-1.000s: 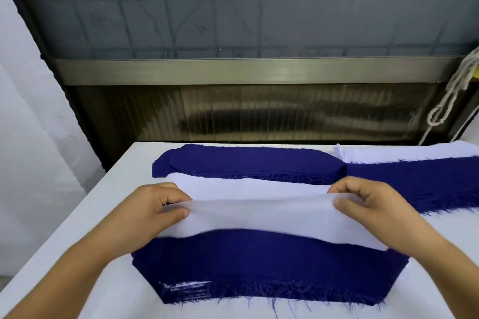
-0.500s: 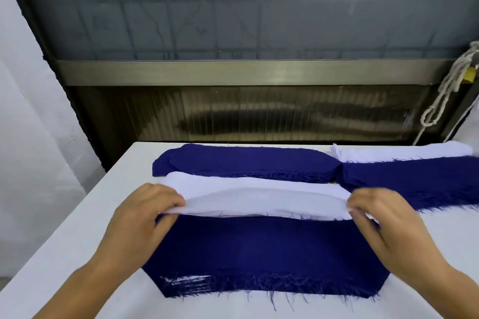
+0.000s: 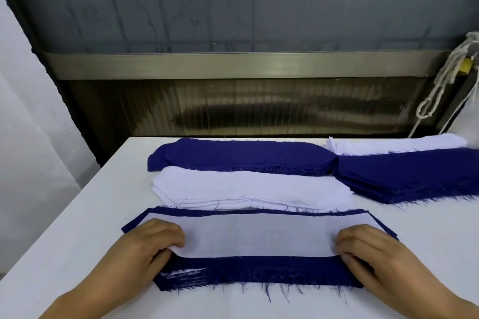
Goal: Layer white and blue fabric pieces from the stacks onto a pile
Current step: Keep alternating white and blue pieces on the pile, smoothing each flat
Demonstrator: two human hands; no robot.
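Observation:
A thin white fabric piece [image 3: 259, 235] lies flat on the blue pile [image 3: 259, 272] near the table's front edge, with blue showing along its near and far sides. My left hand [image 3: 145, 248] pinches the white piece's left end, fingers curled over it. At the right end my right hand [image 3: 370, 254] pinches it the same way. Just behind the pile sits a white stack [image 3: 246, 189], and behind that a blue stack [image 3: 241, 155].
A second blue stack [image 3: 414, 176] and another white stack [image 3: 401, 146] lie at the back right. The white table [image 3: 77, 228] ends at a dark wall panel behind. A knotted rope [image 3: 440, 85] hangs at the far right.
Both hands brought the white piece down from above the white stack toward me and spread it flat on the blue pile. The hands have moved lower and wider apart.

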